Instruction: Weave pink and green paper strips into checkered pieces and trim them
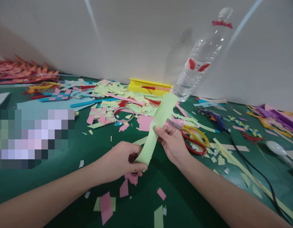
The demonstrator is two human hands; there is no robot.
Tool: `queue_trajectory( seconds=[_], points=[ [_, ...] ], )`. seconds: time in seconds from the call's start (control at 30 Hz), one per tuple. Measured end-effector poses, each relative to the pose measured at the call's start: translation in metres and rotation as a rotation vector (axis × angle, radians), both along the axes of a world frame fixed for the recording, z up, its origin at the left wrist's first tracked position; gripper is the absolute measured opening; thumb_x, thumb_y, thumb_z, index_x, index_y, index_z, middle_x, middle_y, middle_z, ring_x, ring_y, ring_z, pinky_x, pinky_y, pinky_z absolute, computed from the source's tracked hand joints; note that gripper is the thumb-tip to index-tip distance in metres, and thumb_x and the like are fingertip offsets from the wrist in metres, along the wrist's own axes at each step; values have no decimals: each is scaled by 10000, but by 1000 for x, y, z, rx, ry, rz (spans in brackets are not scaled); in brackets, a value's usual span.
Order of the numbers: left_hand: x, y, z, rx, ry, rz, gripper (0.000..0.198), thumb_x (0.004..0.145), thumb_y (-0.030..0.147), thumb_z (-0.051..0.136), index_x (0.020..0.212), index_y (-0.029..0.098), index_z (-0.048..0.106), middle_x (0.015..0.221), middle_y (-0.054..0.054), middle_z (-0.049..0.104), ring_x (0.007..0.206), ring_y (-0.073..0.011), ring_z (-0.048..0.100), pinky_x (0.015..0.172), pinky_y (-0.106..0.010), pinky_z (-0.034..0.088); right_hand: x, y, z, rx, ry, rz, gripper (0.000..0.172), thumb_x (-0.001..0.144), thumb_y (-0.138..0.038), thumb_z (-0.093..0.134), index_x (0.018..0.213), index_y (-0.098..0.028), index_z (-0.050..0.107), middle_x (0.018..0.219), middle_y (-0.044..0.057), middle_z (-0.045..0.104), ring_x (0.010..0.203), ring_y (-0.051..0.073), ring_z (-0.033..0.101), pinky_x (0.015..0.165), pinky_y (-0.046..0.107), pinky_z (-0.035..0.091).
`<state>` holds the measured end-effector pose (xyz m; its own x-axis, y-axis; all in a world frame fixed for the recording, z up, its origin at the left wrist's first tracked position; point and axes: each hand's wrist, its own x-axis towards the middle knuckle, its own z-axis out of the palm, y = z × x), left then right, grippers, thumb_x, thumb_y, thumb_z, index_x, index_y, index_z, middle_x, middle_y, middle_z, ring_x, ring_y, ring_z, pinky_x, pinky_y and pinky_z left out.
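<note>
A light green paper strip (158, 123) slants up and to the right above the green table. My left hand (127, 158) pinches its lower end between thumb and fingers. Higher up, my right hand (171, 141) grips the strip's right edge with the thumb on top. Just behind my right hand lie scissors with red and yellow handles (196, 148). Pink paper pieces (106, 207) are scattered on the table below my left hand. Beyond the strip rests a pink paper sheet (144, 123), with a roll of clear tape (123, 114) to its left.
A plastic bottle (198, 63) leans against the pale wall (127, 38). A yellow folded piece (137, 86) lies at the back. On the right are a blue glue gun (217, 122) with a black cord and a white spoon (276, 148). Red folded decorations (25, 71) lie far left.
</note>
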<state>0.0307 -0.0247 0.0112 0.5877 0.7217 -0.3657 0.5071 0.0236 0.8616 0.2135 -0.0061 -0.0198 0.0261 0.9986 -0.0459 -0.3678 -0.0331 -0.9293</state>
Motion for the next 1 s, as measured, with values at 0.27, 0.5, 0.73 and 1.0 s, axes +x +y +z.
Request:
queue_trajectory(
  seconds=[0.27,0.5,0.73,1.0],
  points=[
    [-1,0,-3,-21,-39,-26,281,715,374,678,618,170,511,673,-8,673,617,-181,704,540,-227,550,0,-1,4,-3,-14,27,203,591,-359,809,542,-208,683,580,-10,667,532,99,569,592,256,514],
    [-3,0,-6,-34,-71,-37,267,722,376,684,652,163,538,694,-13,670,631,-189,707,549,-239,560,0,0,2,14,12,70,198,633,-319,797,532,-197,678,554,-27,650,516,64,557,559,195,484],
    [-1,-4,-1,-45,-46,-187,163,761,310,658,689,168,625,659,-24,703,665,-193,709,551,-218,521,0,2,6,-36,67,-9,271,573,-339,825,480,-183,623,512,-33,621,474,72,533,486,198,463],
    [-1,-4,1,39,-64,-398,192,774,315,680,718,131,680,654,-34,718,567,-126,658,484,-155,432,0,2,8,-59,69,-55,287,543,-350,835,482,-180,613,499,-38,597,487,73,520,499,204,444]
  ],
)
